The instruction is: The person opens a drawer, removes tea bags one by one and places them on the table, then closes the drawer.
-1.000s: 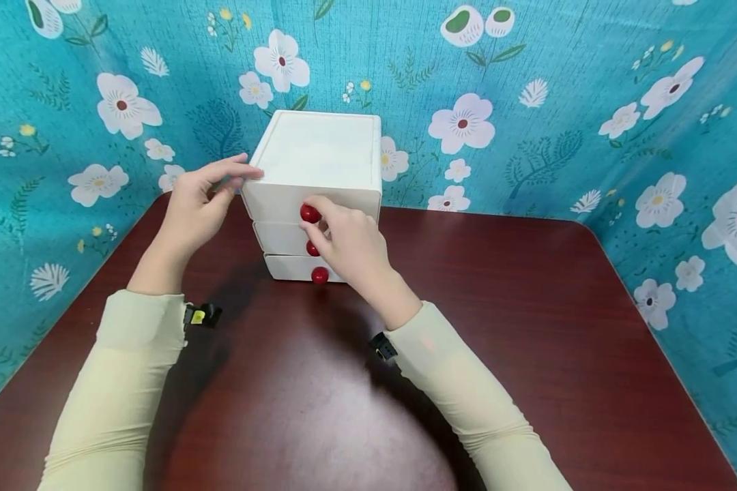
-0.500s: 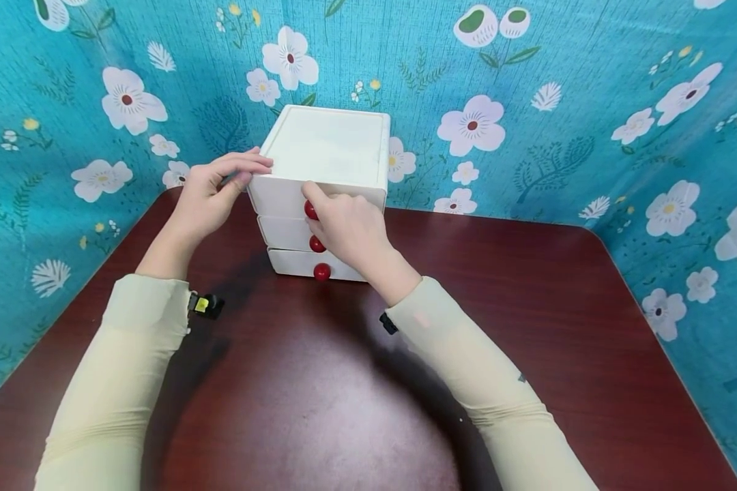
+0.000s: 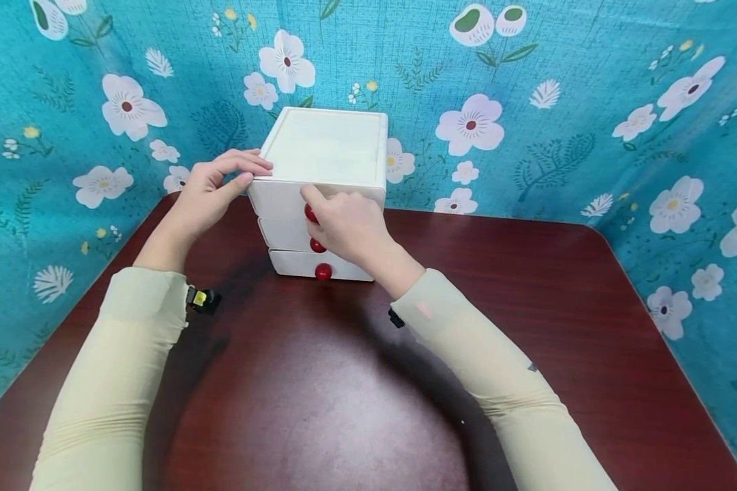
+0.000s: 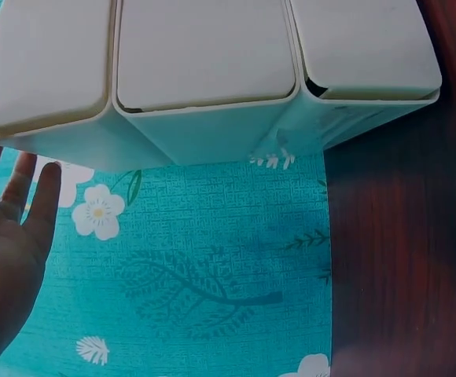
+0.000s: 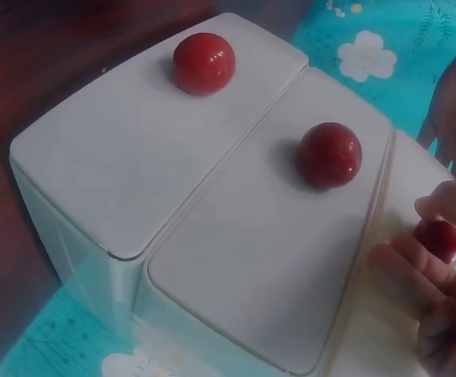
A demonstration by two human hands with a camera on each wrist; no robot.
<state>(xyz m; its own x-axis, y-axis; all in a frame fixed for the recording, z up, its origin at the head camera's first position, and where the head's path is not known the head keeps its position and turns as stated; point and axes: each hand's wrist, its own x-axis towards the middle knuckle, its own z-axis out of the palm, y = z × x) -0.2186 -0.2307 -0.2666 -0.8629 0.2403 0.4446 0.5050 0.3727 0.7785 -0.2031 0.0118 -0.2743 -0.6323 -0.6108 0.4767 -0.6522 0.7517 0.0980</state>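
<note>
white three-drawer cabinet (image 3: 328, 146) is stood on brown table (image 3: 528, 293); judged light, stiff. glossy red top knob (image 3: 310, 213), likely slippery, is gripped by curled right hand (image 3: 351, 228); best pinched around its sides. cabinet's top left edge is touched by left hand (image 3: 218, 184), fingers loosely extended, nothing grasped.

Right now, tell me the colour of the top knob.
The top knob is red, showing best in the right wrist view.
</note>
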